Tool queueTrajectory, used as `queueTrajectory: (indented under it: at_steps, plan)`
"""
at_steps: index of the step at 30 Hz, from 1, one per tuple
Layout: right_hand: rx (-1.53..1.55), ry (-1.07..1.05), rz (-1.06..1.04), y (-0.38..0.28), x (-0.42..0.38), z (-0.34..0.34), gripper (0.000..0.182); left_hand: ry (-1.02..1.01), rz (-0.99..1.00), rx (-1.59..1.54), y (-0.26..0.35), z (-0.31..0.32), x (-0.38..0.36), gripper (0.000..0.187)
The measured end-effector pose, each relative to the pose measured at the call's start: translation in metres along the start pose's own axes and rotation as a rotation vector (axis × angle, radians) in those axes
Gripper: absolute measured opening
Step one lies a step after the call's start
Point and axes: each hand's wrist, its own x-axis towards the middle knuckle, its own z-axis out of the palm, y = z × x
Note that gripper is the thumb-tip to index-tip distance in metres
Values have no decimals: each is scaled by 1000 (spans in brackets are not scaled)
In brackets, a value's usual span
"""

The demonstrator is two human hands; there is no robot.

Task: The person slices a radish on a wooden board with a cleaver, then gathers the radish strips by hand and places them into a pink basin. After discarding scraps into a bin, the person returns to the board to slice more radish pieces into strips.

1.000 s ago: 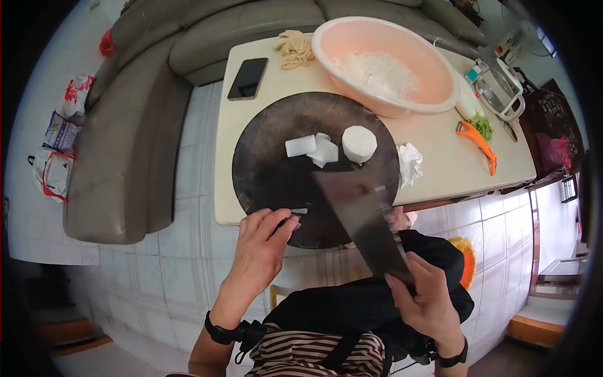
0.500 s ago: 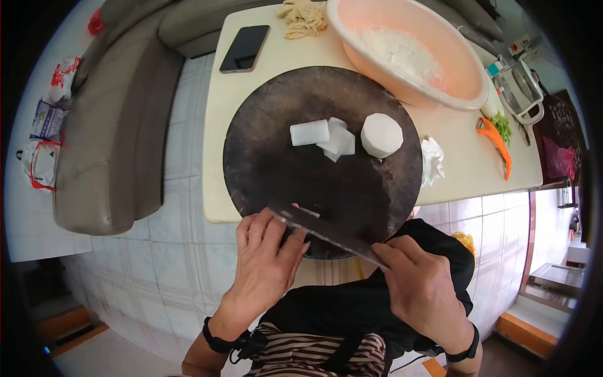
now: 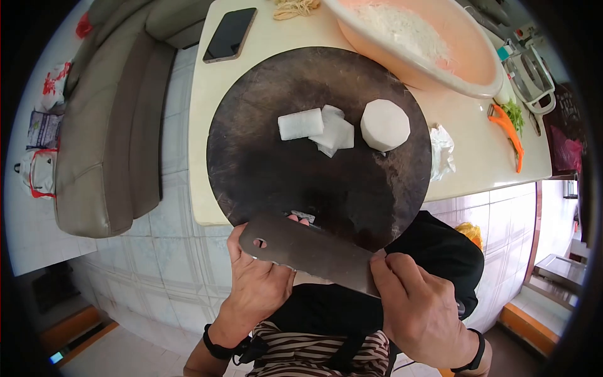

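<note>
In the head view, the right hand [image 3: 418,305] grips a cleaver [image 3: 308,251] at lower right, its blade reaching across the lower centre. The blade partly hides the left hand [image 3: 260,289]; whether that hand grasps anything cannot be told. White slices [image 3: 336,133] and a thick white round [image 3: 384,125] lie above centre on the dark chopping board [image 3: 264,169]; a pink basin [image 3: 402,63] sits upper right on the tabletop [image 3: 471,147].
</note>
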Motion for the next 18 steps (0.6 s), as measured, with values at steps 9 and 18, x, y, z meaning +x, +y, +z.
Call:
queueTrajectory:
  at_steps: [9, 18]
  plan:
    - [-64, -4, -43, 6, 6, 0, 42, 7, -53, -120, 1, 1, -1, 29]
    - [-71, -42, -72, 13, 16, -1, 37, 58, -10, 16, 6, -4, 1, 20]
